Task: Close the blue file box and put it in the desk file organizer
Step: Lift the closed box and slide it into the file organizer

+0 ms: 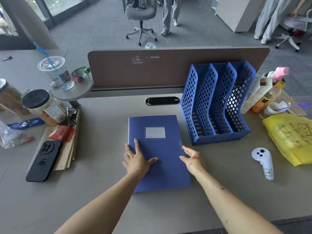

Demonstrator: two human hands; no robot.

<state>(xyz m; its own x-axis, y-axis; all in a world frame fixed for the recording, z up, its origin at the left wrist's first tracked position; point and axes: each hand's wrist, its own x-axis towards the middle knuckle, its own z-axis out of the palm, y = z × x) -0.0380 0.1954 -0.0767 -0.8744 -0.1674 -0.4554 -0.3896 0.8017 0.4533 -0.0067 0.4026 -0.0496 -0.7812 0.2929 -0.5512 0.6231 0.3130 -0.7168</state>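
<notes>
— So, is the blue file box (158, 152) shut?
— Looks shut. My left hand (136, 159) lies flat on it, my right hand (192, 159) open at its edge. It's still beside the desk file organizer (216, 105), not inside.

Blue file box (158, 152) latch side partly behind right hand (194, 160).

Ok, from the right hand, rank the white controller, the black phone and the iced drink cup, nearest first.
From the right hand:
1. White controller, on its right, near the yellow bag.
2. Black phone, far left, past the blue file box.
3. Iced drink cup, back left on the round shelf.
</notes>
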